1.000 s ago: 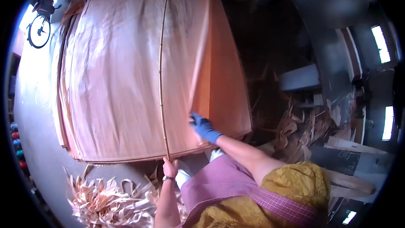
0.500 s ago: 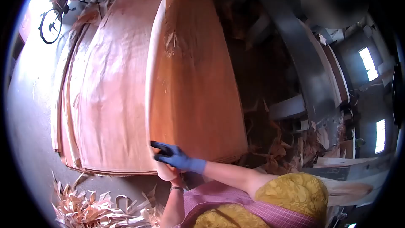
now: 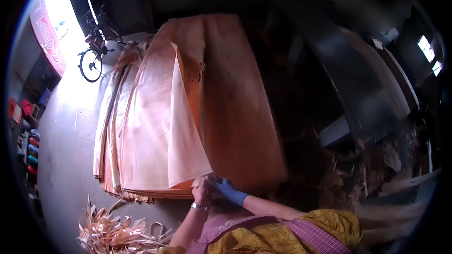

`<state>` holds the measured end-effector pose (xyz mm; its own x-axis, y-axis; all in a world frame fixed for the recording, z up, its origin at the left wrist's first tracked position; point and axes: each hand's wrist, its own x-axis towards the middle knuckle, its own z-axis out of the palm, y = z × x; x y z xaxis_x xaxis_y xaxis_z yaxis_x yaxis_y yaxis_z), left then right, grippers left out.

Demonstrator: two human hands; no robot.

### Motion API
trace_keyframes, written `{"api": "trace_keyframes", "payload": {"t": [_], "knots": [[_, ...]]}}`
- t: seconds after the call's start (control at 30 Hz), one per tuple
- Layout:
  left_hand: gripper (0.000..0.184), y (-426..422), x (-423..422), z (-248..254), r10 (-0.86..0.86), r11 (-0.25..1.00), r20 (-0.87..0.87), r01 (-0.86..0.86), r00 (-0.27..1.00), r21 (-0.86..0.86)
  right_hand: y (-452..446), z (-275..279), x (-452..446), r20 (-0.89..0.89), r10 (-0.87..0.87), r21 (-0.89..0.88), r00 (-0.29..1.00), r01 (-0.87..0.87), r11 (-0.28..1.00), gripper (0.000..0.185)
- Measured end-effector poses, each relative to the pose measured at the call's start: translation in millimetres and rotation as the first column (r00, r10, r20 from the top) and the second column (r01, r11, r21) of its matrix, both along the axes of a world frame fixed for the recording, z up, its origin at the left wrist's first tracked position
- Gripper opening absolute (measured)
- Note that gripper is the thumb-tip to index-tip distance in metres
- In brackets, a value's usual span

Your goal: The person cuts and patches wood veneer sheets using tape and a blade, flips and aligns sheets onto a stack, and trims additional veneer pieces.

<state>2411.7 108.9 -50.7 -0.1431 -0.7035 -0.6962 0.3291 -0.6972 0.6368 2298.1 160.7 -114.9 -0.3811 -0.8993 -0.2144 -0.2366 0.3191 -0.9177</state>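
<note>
A large stack of thin reddish wood sheets (image 3: 245,113) lies before me. The top sheet (image 3: 186,155) is lifted and folded over to the left, its near corner just above my hands. My left hand (image 3: 201,192), bare with a wristwatch, is closed at the near edge of this sheet. Close beside it on the right is my right hand (image 3: 228,190) in a blue glove, its dark fingertips close to the sheet's corner. Blur and shadow hide how these fingers are bent. The bamboo stick does not show.
Curled wood strips (image 3: 115,230) lie in a pile on the floor at the lower left. A bicycle (image 3: 91,63) stands near the bright doorway. More scraps (image 3: 367,171) and a pale block (image 3: 334,130) are on the right, beside a long dark surface (image 3: 348,89).
The sheet's raised edge moved left, then its near end folded over. My gloved hand came left to my bare hand. The bamboo stick, earlier in my left hand, has left sight. The view has shifted.
</note>
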Motion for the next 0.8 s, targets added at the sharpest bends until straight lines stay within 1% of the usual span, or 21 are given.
{"api": "trace_keyframes", "payload": {"t": [0.07, 0.1, 0.13, 0.17, 0.2, 0.23, 0.27, 0.3, 0.33, 0.37, 0.4, 0.43, 0.47, 0.5, 0.53, 0.57, 0.6, 0.7, 0.73, 0.77, 0.8], "knots": [[0.026, 1, -18, -19, -0.129, 0.981, -0.102, 0.112, 0.986, -0.156, -14, 25, -21, 0.360, -0.154, 0.378, 0.920, 0.007, 0.926, 0.059], [0.024, 9, -40, 0, -0.080, 0.977, -0.085, 0.061, 0.993, -0.206, -19, 16, -34, 0.480, -0.127, 0.302, 0.868, -0.028, 0.953, 0.060], [0.023, 14, -69, 26, -0.027, 0.967, -0.071, 0.008, 0.997, -0.255, -16, 49, -47, 0.556, -0.188, 0.295, 0.810, 0.019, 0.955, 0.058], [0.023, 21, -86, 38, -0.050, 0.977, -0.024, 0.043, 0.998, -0.210, -10, 99, -68, 0.540, -0.140, 0.281, 0.830, -0.021, 0.959, 0.060], [0.024, 29, -97, 49, -0.080, 0.984, 0.029, 0.084, 0.996, -0.157, 0, 126, -94, 0.593, -0.025, 0.193, 0.805, -0.111, 0.975, 0.064], [0.024, 42, -115, 55, -0.143, 0.969, 0.048, 0.150, 0.989, -0.198, 9, 127, -116, 0.546, -0.026, 0.119, 0.838, -0.047, 0.992, 0.064], [0.025, 56, -135, 61, -0.206, 0.947, 0.068, 0.217, 0.976, -0.237, 17, 126, -142, 0.544, -0.074, 0.160, 0.836, -0.017, 0.987, 0.052], [0.024, 81, -165, 88, -0.272, 0.930, 0.108, 0.291, 0.956, -0.226, 24, 102, -175, 0.681, -0.093, 0.123, 0.727, 0.011, 0.992, 0.040], [0.023, 114, -192, 108, -0.259, 0.937, -0.107, 0.223, 0.960, -0.268, 49, 117, -208, 0.657, -0.156, 0.097, 0.737, 0.122, 0.988, 0.036], [0.027, 135, -203, 103, -0.428, 0.892, -0.167, 0.384, 0.888, -0.240, 75, 134, -244, 0.633, -0.218, 0.064, 0.743, 0.230, 0.971, 0.032], [0.031, 155, -206, 91, -0.574, 0.817, -0.231, 0.532, 0.785, -0.224, 93, 129, -273, 0.750, -0.156, -0.124, 0.643, 0.368, 0.922, 0.027], [0.041, 175, -203, 68, -0.598, 0.799, -0.244, 0.544, 0.763, -0.255, 124, 145, -312, 0.714, -0.149, -0.103, 0.685, 0.314, 0.944, 0.021], [0.050, 192, -197, 39, -0.623, 0.779, -0.254, 0.558, 0.740, -0.287, 151, 151, -344, 0.692, -0.230, -0.011, 0.685, 0.328, 0.944, 0.018], [0.067, 203, -184, 27, -0.464, 0.877, -0.471, 0.465, 0.750, -0.123, 183, 178, -360, 0.627, -0.218, -0.073, 0.748, 0.335, 0.939, 0.019], [0.085, 214, -172, 16, -0.245, 0.925, -0.630, 0.372, 0.737, 0.076, 206, 189, -378, 0.619, -0.251, -0.069, 0.744, 0.369, 0.927, 0.020], [0.101, 223, -166, 9, -0.030, 0.969, -0.599, 0.170, 0.800, 0.178, 226, 196, -397, 0.610, -0.285, -0.064, 0.739, 0.404, 0.912, 0.020], [0.105, 224, -144, -41, -0.028, 0.990, -0.627, 0.108, 0.779, 0.090, 244, 198, -415, 0.602, -0.321, -0.058, 0.731, 0.441, 0.896, 0.021], [0.104, 235, -136, -58, 0.342, 0.937, -0.475, -0.259, 0.811, 0.234, 300, 191, -471, 0.536, -0.406, -0.013, 0.740, 0.489, 0.872, 0.014], [0.104, 239, -145, -54, 0.346, 0.937, -0.424, -0.290, 0.837, 0.193, 319, 200, -489, 0.540, -0.418, -0.006, 0.731, 0.500, 0.866, 0.013], [0.099, 234, -143, -75, 0.072, 0.986, -0.628, -0.151, 0.775, -0.073, 338, 215, -505, 0.546, -0.430, 0.001, 0.719, 0.513, 0.858, 0.013], [0.094, 232, -147, -94, -0.235, 0.932, -0.727, -0.061, 0.646, -0.356, 354, 222, -523, 0.553, -0.443, 0.007, 0.706, 0.527, 0.850, 0.013]]}}
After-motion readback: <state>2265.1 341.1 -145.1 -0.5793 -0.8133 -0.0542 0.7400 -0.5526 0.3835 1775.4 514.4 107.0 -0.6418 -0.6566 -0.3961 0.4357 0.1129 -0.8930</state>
